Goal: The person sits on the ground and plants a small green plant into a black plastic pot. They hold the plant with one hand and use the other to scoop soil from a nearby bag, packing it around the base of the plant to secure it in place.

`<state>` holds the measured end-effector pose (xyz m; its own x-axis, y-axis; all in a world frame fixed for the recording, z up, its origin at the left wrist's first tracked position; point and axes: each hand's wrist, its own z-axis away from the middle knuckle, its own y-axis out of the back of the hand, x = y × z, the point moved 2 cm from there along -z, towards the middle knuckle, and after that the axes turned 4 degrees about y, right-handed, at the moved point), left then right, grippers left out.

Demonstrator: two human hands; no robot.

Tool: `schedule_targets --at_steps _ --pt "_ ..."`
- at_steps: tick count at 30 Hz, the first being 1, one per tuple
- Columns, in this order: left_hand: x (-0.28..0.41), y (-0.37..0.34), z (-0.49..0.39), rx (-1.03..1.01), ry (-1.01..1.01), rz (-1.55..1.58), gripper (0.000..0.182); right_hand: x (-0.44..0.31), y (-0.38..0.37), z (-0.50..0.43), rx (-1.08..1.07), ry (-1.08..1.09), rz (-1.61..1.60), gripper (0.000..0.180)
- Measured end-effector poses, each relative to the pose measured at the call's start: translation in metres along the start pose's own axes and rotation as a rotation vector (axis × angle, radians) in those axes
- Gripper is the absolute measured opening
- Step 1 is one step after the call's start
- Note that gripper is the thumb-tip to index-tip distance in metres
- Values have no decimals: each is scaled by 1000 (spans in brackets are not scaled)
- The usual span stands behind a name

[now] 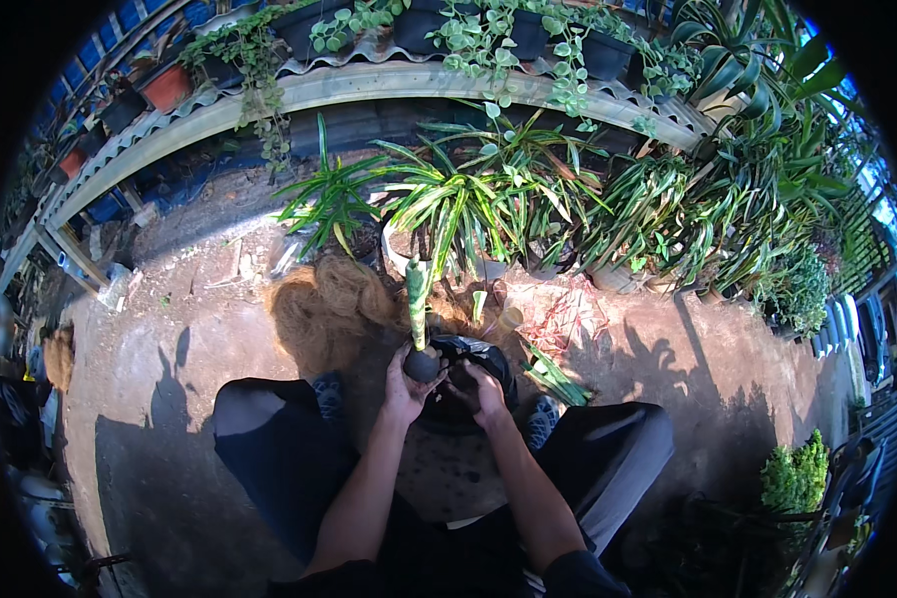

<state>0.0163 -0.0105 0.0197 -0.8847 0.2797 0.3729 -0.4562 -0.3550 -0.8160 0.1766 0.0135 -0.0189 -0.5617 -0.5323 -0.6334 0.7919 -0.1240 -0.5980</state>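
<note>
My left hand (406, 389) cups a small dark round pot or ball of soil (421, 367). A mottled green leaf cutting (417, 299), like a snake plant's, stands upright from it. Just to the right, my right hand (487, 392) is at the mouth of a black plastic bag (495, 357) with dark contents, its soil-stained fingers curled inward. Whether those fingers hold soil is hard to see. The bag sits low between my feet.
Brown coir fibre (321, 314) is heaped ahead on the left. Cut green leaves (557, 377) lie near my right shoe, with red string (568, 310) beyond. Potted striped-leaf plants (456, 194) line the front, under a shelf (389, 82) of trailing plants.
</note>
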Motion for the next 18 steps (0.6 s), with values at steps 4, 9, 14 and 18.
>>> schedule_targets --at_steps 4,9,14,18 --pt "-3 1 -1 0 1 -27 42 -3 2 3 41 21 -133 24" --pt "-6 9 -4 33 -45 -120 44 0 2 3 24 59 -70 21" --pt "-3 6 -3 151 -62 -190 49 3 -3 5 7 107 141 23" --pt "-5 4 2 227 -61 -185 51 3 -5 7 42 107 222 26"
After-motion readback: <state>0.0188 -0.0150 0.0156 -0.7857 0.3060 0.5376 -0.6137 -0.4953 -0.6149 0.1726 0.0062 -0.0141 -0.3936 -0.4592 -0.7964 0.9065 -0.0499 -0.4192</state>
